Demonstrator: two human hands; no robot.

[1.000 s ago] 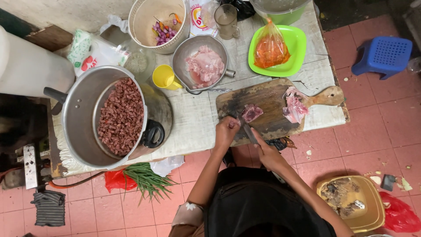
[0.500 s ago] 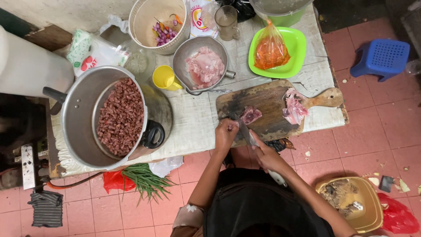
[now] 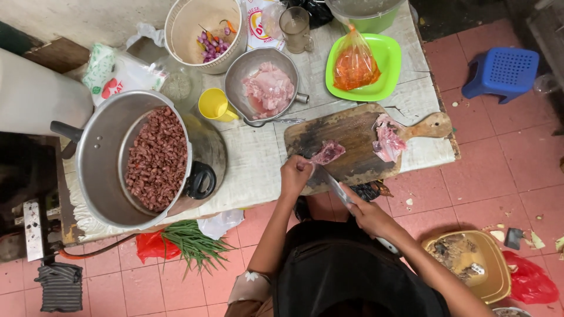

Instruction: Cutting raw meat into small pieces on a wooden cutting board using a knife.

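Note:
A wooden cutting board [image 3: 352, 135] with a handle lies on the table. My left hand [image 3: 295, 174] presses down a small piece of raw meat [image 3: 328, 152] near the board's front edge. My right hand [image 3: 365, 209] grips a knife [image 3: 332, 183] whose blade angles up toward that piece, right beside my left fingers. A bigger lump of raw meat [image 3: 388, 139] rests on the board near its handle.
A metal pan of cut meat [image 3: 267, 88], a yellow cup [image 3: 215, 105], a big pot of red beans [image 3: 155, 157], a pale bucket with shallots [image 3: 205, 29], and a green plate bearing an orange bag [image 3: 358, 63] crowd the table. Blue stool [image 3: 500, 71] and scrap tray [image 3: 467, 261] sit on the floor.
My hands and the knife shifted slightly along the small meat piece; the piece looks flatter and closer to the board's front edge. The rest is unchanged.

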